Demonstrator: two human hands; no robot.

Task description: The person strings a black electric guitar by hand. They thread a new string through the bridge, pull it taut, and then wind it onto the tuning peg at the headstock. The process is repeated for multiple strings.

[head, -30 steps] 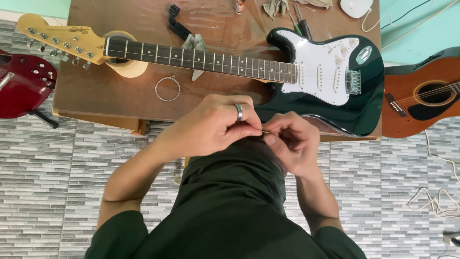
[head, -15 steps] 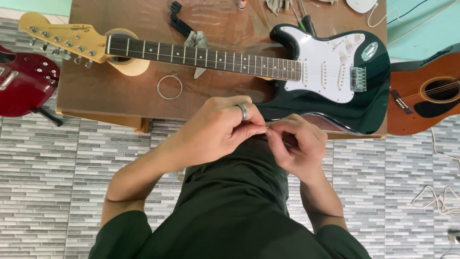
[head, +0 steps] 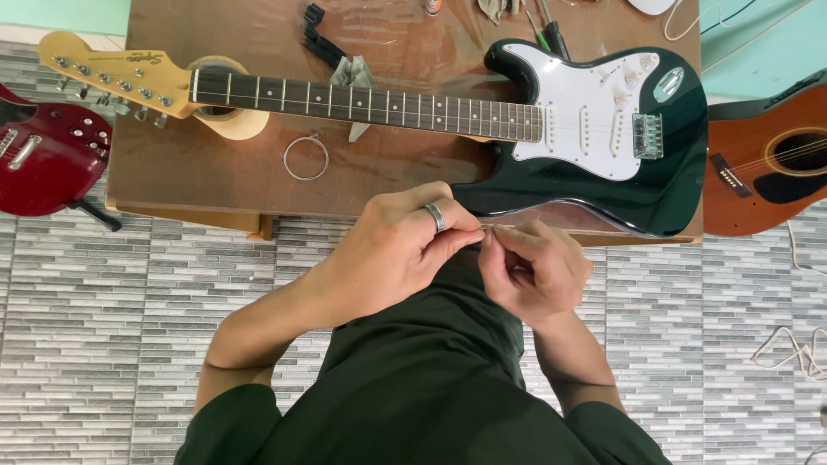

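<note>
A guitar repair workshop, by the look of it; a black electric guitar [head: 594,129] lies across a wooden bench [head: 215,172] at twelve o'clock; a red guitar [head: 43,159] at nine, an acoustic [head: 767,164] at three; screwdrivers [head: 547,30] and a coiled string [head: 307,158] on the bench; grey tiled floor [head: 103,327] below.

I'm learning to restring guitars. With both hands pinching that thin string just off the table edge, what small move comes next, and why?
Probably carry the string up toward the black guitar: both hands, left and right, pinch it just short of the guitar's body.
</note>
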